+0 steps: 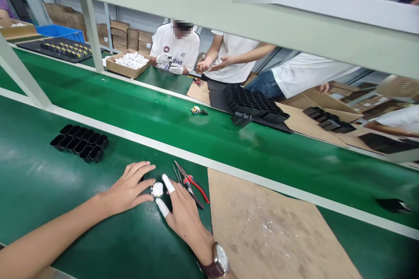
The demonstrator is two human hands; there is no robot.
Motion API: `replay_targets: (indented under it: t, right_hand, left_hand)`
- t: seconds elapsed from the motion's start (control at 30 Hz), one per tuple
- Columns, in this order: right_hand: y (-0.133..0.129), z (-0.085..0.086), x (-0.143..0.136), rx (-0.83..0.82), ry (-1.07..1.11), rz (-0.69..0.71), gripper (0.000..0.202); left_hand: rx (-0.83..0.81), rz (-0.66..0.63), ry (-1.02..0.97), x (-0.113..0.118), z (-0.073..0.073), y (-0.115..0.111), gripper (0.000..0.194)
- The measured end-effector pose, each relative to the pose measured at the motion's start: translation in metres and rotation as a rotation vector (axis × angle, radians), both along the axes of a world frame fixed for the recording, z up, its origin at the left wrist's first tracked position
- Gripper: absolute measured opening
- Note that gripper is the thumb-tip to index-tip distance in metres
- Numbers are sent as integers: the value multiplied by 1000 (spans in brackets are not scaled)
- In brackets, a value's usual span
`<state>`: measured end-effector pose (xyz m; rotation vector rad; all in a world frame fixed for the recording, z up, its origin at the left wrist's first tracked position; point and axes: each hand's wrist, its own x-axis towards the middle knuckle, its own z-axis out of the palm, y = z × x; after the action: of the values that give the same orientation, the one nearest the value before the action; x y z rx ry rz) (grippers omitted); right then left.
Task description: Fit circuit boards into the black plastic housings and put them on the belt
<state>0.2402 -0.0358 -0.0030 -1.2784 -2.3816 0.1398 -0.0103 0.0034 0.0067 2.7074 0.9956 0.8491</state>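
A small circuit board (157, 189) with a white lump on top lies between my hands, above the green bench. My left hand (126, 187) has thumb and index finger at its left corners, the other fingers stretched out. Something dark shows partly under those fingers; I cannot tell what. From the right, my right hand (183, 211) wears white finger cots on thumb and index finger. These two are spread apart at the board's right side, the thumb close to its lower edge. Red-and-black pliers (193, 184) lie just beyond my right hand, with thin tweezers (177, 173) alongside.
Black plastic housings (78, 143) stand in rows at left. A stained cardboard sheet (262, 226) lies at right. Past a pale rail (131, 135) runs a green belt (157, 109) carrying another board (195, 110). Co-workers stand opposite, near a box of white parts (129, 61). A beam crosses overhead.
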Motion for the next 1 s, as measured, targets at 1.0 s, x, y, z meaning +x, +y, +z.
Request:
replay_targets:
  t: [1.0]
  right_hand:
    - [-12, 15, -19, 281, 330, -1, 66]
  left_hand:
    - [-400, 14, -205, -4, -9, -6, 91]
